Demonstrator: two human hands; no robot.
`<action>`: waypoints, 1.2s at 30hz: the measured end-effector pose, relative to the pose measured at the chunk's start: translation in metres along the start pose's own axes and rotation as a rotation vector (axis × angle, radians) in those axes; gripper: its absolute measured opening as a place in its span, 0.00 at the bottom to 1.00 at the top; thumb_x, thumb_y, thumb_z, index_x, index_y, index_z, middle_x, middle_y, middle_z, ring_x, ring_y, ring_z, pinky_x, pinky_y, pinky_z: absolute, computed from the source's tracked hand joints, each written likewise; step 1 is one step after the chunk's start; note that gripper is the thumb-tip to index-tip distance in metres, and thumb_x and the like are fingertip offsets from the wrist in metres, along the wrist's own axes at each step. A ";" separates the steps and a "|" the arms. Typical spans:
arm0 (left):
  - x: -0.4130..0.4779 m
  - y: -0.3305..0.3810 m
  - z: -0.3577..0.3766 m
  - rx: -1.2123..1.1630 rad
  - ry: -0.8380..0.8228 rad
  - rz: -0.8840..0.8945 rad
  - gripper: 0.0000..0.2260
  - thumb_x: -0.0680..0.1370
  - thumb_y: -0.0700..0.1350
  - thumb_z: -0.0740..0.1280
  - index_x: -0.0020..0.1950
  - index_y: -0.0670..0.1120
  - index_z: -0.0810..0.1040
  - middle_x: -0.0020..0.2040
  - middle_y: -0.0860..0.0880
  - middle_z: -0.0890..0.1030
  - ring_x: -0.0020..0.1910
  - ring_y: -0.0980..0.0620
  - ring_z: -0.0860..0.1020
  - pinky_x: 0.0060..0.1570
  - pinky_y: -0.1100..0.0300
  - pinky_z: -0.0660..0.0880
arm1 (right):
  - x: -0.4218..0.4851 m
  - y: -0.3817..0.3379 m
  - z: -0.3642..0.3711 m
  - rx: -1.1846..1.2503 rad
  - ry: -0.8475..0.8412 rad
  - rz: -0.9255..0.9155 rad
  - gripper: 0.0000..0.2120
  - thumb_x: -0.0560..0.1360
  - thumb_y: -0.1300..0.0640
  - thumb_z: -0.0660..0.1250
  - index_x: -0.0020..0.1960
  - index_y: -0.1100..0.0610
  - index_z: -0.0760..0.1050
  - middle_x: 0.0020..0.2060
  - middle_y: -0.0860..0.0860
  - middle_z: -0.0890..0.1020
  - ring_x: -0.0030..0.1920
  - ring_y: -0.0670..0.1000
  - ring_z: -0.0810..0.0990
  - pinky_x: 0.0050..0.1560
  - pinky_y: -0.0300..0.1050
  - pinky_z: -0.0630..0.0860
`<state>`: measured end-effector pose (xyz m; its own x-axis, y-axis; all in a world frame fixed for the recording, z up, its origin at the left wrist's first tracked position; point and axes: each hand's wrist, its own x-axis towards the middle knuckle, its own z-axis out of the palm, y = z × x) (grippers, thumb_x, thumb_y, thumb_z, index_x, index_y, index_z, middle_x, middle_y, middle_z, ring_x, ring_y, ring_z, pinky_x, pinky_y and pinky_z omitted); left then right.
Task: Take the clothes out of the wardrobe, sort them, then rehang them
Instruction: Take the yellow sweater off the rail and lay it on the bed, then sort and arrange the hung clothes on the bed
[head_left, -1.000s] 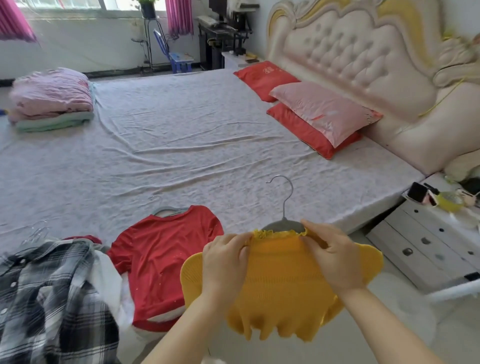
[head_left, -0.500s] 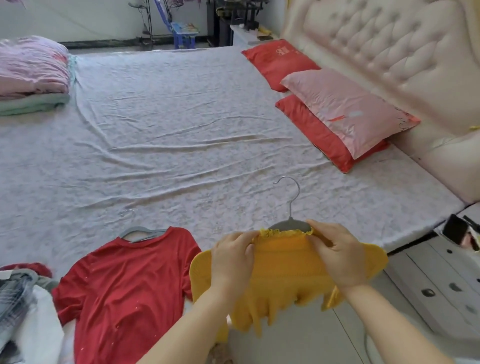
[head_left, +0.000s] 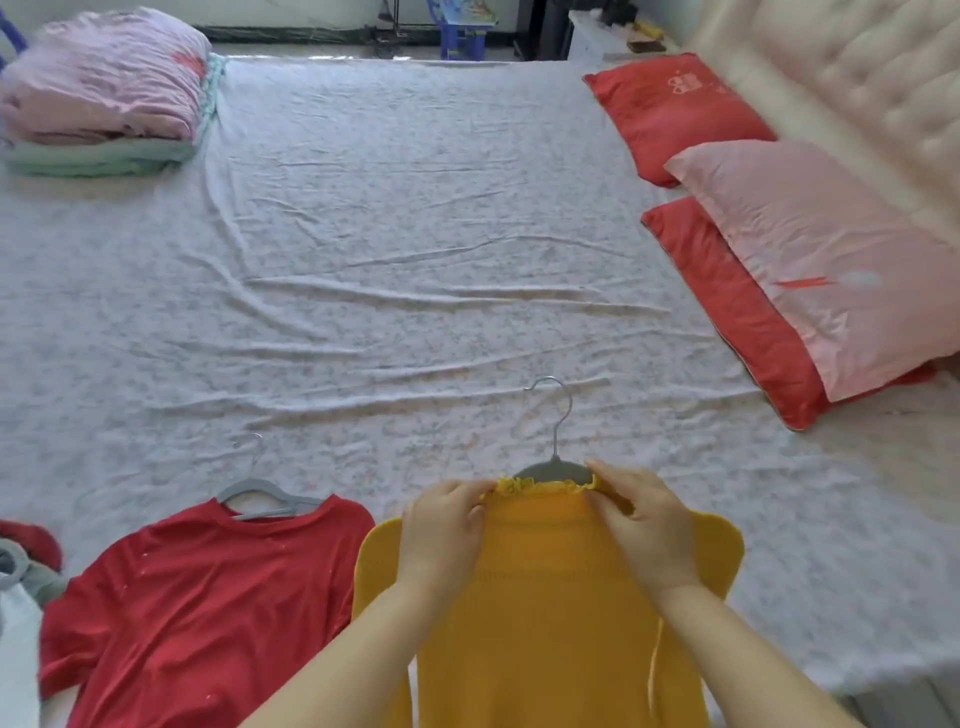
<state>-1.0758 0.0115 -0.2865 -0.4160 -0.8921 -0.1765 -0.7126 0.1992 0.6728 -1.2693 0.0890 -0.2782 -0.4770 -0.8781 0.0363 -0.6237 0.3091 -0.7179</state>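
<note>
At lower centre, the left hand (head_left: 441, 525) and right hand (head_left: 641, 519) are pinching the yellow top's (head_left: 550, 597) collar on its hanger (head_left: 553, 467), apparently laying it beside the red shirt (head_left: 197, 597) for sorting; releasing it flat looks next.

The single camera sat on the person's head and looked forward and down, so near that the left hand (head_left: 441, 530) and right hand (head_left: 644, 525), with the yellow top (head_left: 545, 623) they gripped, filled the lower middle of the wide-angle view, both forearms entering from the bottom edge. Beyond the fingers (head_left: 467, 488) the bed (head_left: 415, 260) stretched away to the top of the frame, with the folded bedding (head_left: 104, 88) far off to the fingers' left and the pillows (head_left: 810, 260) off to their right.
</note>
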 end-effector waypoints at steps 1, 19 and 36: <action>0.012 -0.006 0.006 0.009 -0.005 -0.026 0.15 0.79 0.41 0.60 0.63 0.54 0.75 0.59 0.53 0.77 0.60 0.52 0.71 0.61 0.56 0.66 | 0.012 0.008 0.009 0.014 -0.030 0.010 0.16 0.72 0.61 0.71 0.56 0.47 0.79 0.44 0.42 0.79 0.46 0.41 0.76 0.46 0.25 0.70; 0.052 -0.097 0.069 0.326 -0.255 -0.312 0.25 0.79 0.50 0.61 0.74 0.49 0.57 0.72 0.50 0.61 0.72 0.50 0.60 0.66 0.55 0.63 | 0.035 0.088 0.125 -0.336 -0.615 0.216 0.24 0.77 0.53 0.64 0.71 0.52 0.64 0.66 0.49 0.69 0.67 0.50 0.66 0.66 0.42 0.64; -0.093 -0.032 -0.047 0.374 -0.075 -0.374 0.23 0.78 0.51 0.62 0.72 0.50 0.62 0.66 0.50 0.68 0.65 0.49 0.67 0.60 0.55 0.65 | -0.049 -0.032 0.050 -0.333 -0.689 -0.062 0.22 0.77 0.53 0.63 0.70 0.52 0.64 0.66 0.48 0.68 0.66 0.49 0.67 0.65 0.42 0.67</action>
<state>-0.9877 0.0690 -0.2576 -0.1242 -0.9010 -0.4157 -0.9670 0.0161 0.2542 -1.1951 0.1038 -0.2913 -0.0098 -0.8929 -0.4502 -0.8423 0.2500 -0.4775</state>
